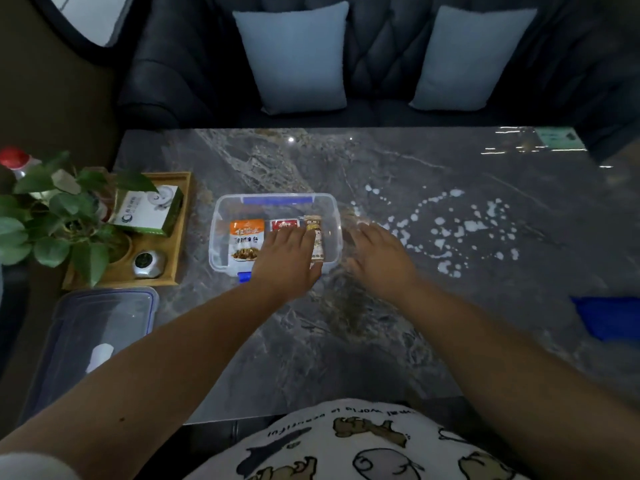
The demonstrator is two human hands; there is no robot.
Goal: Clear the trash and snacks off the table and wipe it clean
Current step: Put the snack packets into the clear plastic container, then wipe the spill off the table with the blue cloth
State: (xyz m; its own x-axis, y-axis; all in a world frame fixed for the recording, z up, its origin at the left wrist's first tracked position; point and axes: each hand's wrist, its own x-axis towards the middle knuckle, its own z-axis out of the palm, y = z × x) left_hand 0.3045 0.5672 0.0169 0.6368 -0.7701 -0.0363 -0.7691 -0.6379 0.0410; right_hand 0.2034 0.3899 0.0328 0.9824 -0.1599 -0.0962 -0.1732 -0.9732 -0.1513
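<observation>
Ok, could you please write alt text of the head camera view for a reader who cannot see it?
A person's left hand reaches into a clear plastic box holding snack packets on a marble table, the right hand open beside it. White spilled drops lie to the right, a blue cloth at the edge.

A clear plastic box (221, 233) with blue latches stands open on the left half of the tabletop (346, 341), near its middle. Three snack packets lie flat inside, side by side: an orange-and-white packet (245, 242) at the left, a red packet (284, 224) in the middle, and a narrow brown packet (317, 242) at the right. White spilled drops (460, 226) are scattered across the right half of the tabletop. A blue cloth (609, 315) lies at the right edge.
</observation>
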